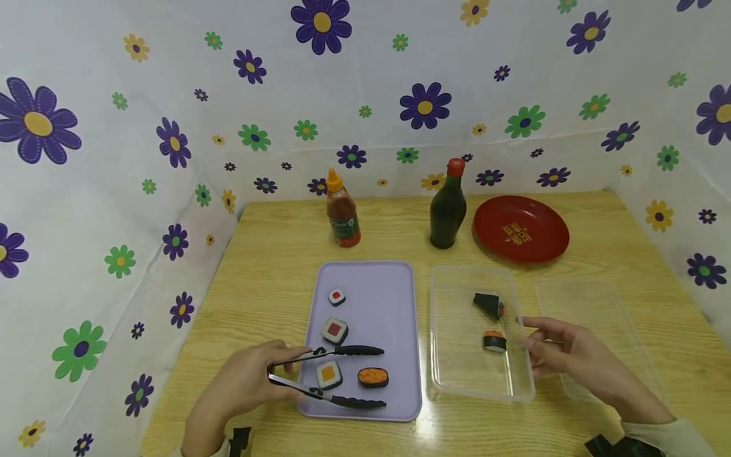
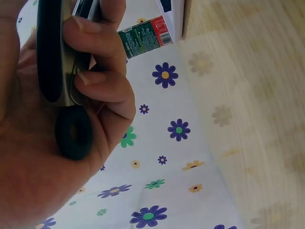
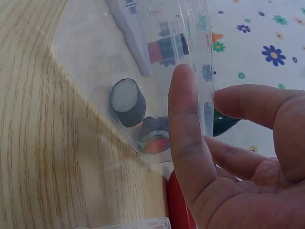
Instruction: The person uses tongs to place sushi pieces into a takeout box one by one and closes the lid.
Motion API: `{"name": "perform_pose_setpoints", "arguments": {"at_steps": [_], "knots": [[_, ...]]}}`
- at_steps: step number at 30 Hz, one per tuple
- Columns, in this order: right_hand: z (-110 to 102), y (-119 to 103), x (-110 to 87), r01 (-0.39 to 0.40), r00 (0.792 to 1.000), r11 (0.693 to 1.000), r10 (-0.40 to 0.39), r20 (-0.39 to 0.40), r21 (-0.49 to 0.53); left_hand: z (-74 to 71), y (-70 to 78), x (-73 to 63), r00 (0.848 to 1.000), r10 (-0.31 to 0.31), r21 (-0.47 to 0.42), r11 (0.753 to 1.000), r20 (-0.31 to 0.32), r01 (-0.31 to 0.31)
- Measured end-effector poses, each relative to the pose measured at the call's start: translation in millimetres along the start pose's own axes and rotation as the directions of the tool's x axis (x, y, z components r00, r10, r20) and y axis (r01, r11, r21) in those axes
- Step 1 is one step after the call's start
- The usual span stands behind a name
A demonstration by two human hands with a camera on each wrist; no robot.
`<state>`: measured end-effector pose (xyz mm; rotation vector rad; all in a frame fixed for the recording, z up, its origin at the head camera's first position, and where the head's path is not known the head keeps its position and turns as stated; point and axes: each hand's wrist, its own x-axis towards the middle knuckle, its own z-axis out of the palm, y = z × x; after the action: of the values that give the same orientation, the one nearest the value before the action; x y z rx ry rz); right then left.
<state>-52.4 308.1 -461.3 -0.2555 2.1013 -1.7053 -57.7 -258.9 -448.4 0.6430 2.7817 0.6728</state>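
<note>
My left hand (image 1: 251,374) grips a pair of tongs (image 1: 358,350) with metal arms and black tips, spread apart over the purple tray (image 1: 388,285). From above, a square roll with a yellow centre (image 1: 329,375) and an orange-topped sushi piece (image 1: 373,377) appear between the tong arms. Two red-centred rolls (image 1: 334,331) lie farther back on the tray. At the right wall of a clear plastic container (image 1: 451,374), my right hand (image 1: 577,355) pinches the rim, thumb against the outside. Inside lie a black cone-shaped hand roll (image 1: 487,304) and an orange-topped sushi piece (image 1: 494,341).
An orange-capped sauce bottle (image 1: 344,219) and a dark red-capped bottle (image 1: 448,212) stand at the back. Right of them lies a red plate (image 1: 539,225). A transparent lid (image 1: 588,301) lies beside the container, partly under the right hand. Flowered cloth surrounds the wooden table (image 1: 257,285).
</note>
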Motion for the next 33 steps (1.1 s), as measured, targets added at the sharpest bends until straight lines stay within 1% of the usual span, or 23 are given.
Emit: {"name": "perform_pose_setpoints", "arguments": {"at_steps": [7,11,14,18,22,27,30,33], "knots": [[1.3,-1.3,-0.4,-0.021,1.0,1.0,0.021,-0.006,-0.008,2.0,-5.2,-0.4,1.0,0.002,-0.033,0.999,-0.026,-0.003],[1.2,-0.5,-0.3,-0.014,1.0,1.0,0.014,-0.008,-0.016,2.4,-6.9,0.1,1.0,-0.012,-0.032,0.999,-0.027,0.011],[0.5,-0.1,0.5,0.009,1.0,1.0,-0.009,-0.004,-0.015,3.4,-8.9,1.2,1.0,-0.025,-0.036,0.999,-0.019,0.025],[-0.3,-1.3,0.7,0.017,1.0,1.0,-0.017,-0.007,-0.018,3.5,-10.2,3.7,0.999,-0.023,-0.036,0.999,-0.022,0.022],[-0.7,-0.4,0.0,0.006,1.0,1.0,-0.006,-0.016,-0.017,3.4,-9.0,4.7,0.999,-0.016,-0.032,0.999,-0.032,0.015],[-1.2,2.5,-0.7,0.017,1.0,1.0,-0.017,-0.004,-0.008,5.4,-6.1,7.5,0.998,0.015,-0.017,1.0,-0.059,-0.016],[-0.6,2.5,-1.2,0.008,1.0,1.0,-0.008,-0.003,-0.01,5.6,-3.8,12.8,0.996,0.043,-0.005,0.999,-0.084,-0.043],[0.4,0.9,-1.4,-0.008,1.0,1.0,0.008,-0.014,-0.012,1.9,-0.6,18.6,0.991,0.068,-0.018,0.997,-0.114,-0.071]]}}
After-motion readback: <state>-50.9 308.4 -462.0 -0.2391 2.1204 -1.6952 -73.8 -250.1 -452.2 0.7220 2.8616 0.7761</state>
